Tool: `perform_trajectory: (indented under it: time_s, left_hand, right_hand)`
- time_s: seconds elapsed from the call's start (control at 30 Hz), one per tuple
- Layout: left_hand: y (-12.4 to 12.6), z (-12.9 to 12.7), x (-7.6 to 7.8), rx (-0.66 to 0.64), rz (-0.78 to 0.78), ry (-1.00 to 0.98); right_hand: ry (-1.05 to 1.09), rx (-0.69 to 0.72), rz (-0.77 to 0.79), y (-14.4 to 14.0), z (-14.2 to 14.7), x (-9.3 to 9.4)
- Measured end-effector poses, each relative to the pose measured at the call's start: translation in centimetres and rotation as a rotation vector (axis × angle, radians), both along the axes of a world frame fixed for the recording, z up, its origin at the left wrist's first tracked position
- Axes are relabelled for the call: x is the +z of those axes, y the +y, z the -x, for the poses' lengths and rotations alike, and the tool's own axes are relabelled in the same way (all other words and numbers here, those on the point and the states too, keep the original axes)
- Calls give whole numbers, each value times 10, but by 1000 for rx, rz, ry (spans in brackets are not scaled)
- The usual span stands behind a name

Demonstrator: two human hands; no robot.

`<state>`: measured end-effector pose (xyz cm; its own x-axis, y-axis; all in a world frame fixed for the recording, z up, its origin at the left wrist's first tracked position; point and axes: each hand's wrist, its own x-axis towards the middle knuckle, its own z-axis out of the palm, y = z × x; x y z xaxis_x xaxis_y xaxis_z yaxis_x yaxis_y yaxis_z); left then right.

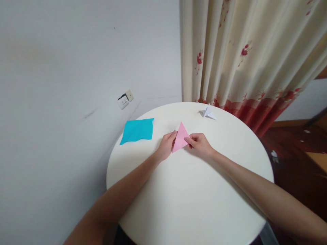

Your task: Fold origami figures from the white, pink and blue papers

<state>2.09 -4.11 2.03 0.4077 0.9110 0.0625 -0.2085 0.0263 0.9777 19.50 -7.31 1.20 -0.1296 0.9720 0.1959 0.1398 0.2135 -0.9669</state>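
Note:
A pink paper (181, 137), folded into a triangle with one point upward, is held between my two hands over the table. My left hand (167, 144) grips its left edge, the thumb near the side and the other fingers partly hidden behind the sheet. On the right edge, my right hand (199, 142) pinches the paper, with its thumb on the front face and fingers behind. A blue sheet of paper (139, 130) lies to the left of my left hand. Farther back on the right stands a folded white paper figure (208, 112).
The round white table (194, 197) fills the middle of the view. A white wall (76, 61) with a socket (123, 101) borders it on the left. A flowered curtain (230, 51) hangs behind. Small scraps (274, 154) lie on the dark floor at right.

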Motion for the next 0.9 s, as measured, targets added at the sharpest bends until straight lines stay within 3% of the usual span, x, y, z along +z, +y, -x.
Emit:
perform_trajectory:
  time_s: [0.13,0.3,0.9]
  left_hand:
    - [-3,1,10,-95,85,-143]
    - [-5,5,8,-155,68,-225]
    - [-4,1,6,-18,22,-235]
  right_hand:
    - [-39,116,-1,-6,-1,5]
    - [-69,180,-18,-10,0,6]
    - [-37,223,-5,-8,1,1]
